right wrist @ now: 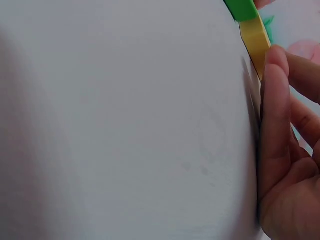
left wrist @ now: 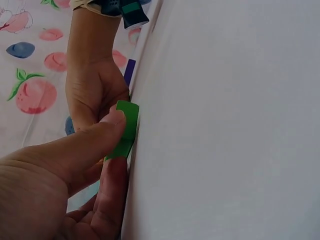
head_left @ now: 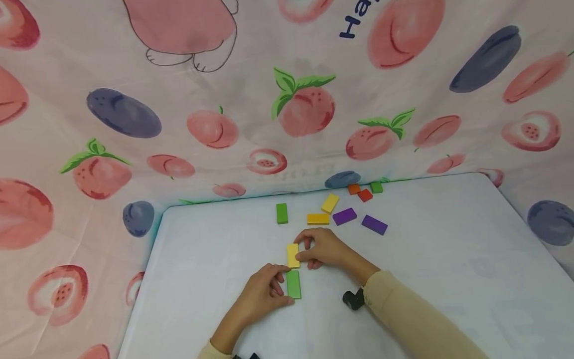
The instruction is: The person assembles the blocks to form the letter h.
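Note:
In the head view a light green block (head_left: 293,284) and a yellow block (head_left: 293,256) lie end to end on the white table, the yellow one farther away. My left hand (head_left: 260,294) pinches the green block, thumb at its near end and a finger at its far end. The left wrist view shows this green block (left wrist: 128,122) between thumb and finger. My right hand (head_left: 325,248) holds the yellow block by its right side and far end. Seen from the right wrist, the yellow block (right wrist: 255,42) meets the green block (right wrist: 242,9) or nearly so.
Farther back on the white table (head_left: 202,259) lie a green block (head_left: 281,213), two yellow blocks (head_left: 318,219), two purple blocks (head_left: 374,225), two orange-red pieces (head_left: 365,195) and a small green piece (head_left: 376,187). A fruit-print cloth (head_left: 242,89) rises behind the table.

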Action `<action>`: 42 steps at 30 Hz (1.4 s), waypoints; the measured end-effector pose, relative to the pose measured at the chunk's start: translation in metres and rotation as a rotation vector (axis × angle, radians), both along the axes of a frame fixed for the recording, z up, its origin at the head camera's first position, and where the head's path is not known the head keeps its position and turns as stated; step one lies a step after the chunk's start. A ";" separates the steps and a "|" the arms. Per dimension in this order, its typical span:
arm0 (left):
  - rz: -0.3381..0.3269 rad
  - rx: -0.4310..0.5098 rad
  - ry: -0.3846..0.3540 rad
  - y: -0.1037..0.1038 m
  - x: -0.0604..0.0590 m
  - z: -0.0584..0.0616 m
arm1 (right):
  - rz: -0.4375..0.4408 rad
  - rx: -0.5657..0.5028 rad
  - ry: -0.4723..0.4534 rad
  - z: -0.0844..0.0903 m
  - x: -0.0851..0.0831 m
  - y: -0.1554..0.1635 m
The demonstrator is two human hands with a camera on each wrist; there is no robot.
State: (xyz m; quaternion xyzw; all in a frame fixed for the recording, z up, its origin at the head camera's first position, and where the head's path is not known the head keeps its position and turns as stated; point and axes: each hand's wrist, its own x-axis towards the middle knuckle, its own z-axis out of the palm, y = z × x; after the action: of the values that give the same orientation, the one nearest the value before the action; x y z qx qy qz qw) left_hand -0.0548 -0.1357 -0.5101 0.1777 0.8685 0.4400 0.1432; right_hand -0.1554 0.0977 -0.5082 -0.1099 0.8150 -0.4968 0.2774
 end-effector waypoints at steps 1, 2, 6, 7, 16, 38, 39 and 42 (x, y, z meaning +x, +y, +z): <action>0.005 -0.005 0.003 0.000 -0.001 0.000 | -0.002 0.000 -0.006 0.000 -0.002 0.000; 0.007 -0.012 0.007 -0.001 -0.002 0.000 | -0.006 -0.001 -0.013 0.001 -0.004 0.000; -0.003 -0.017 0.011 -0.001 -0.006 -0.001 | -0.004 0.014 -0.027 0.002 -0.009 0.001; -0.005 -0.017 0.011 -0.001 -0.006 -0.001 | 0.001 0.022 -0.027 0.002 -0.010 0.002; -0.012 0.017 -0.006 -0.001 -0.003 -0.003 | 0.053 0.032 -0.012 0.001 -0.008 0.006; 0.000 0.031 -0.016 -0.003 -0.001 -0.003 | 0.094 0.048 0.042 0.000 -0.007 0.001; 0.000 0.033 -0.016 -0.003 -0.001 -0.003 | 0.093 0.051 0.043 0.001 -0.007 0.001; 0.002 0.036 -0.021 -0.003 0.000 -0.004 | 0.096 0.057 0.042 0.001 -0.007 0.001</action>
State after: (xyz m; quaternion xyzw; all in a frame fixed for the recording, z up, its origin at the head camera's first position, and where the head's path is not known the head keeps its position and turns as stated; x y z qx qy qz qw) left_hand -0.0548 -0.1385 -0.5142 0.1748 0.8590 0.4575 0.1489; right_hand -0.1620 0.0986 -0.5074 -0.1513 0.8281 -0.4573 0.2867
